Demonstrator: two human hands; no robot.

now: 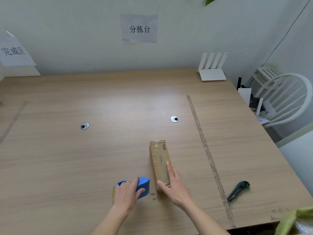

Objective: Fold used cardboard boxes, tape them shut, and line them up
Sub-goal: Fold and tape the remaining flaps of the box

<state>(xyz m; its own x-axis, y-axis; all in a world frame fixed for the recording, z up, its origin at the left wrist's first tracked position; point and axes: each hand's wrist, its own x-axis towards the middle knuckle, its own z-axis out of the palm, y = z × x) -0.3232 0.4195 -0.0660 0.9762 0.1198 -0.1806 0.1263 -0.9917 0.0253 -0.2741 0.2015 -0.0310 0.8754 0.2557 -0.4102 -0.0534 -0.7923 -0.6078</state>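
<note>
1. Step in hand: taping. The long, narrow, worn brown cardboard box (160,164) lies flat on the light wood bench (84,167), its length running away from me, just right of centre and near my edge.
2. My right hand (174,185) rests on the near end of the box, fingers straight and laid along its top, thumb against the left side. It presses the box down; it does not pinch it.
3. My left hand (127,192) is curled over the blue plastic tape dispenser (141,184), which sits on the bench just beside the box's near left corner. I cannot tell whether the dispenser is lifted.
4. Whether tape already covers the box's seam is not clear; the top shows old labels and creases.
5. Judgement: the flaps look folded shut, so the next move calls for bringing the dispenser onto the near end, anchoring the tape, and drawing it along the seam while my right hand keeps the box from sliding.
6. A black-and-green utility knife (238,190) lies well apart on the right, beyond a worn strip of tape (205,146) marking the bench.
</note>
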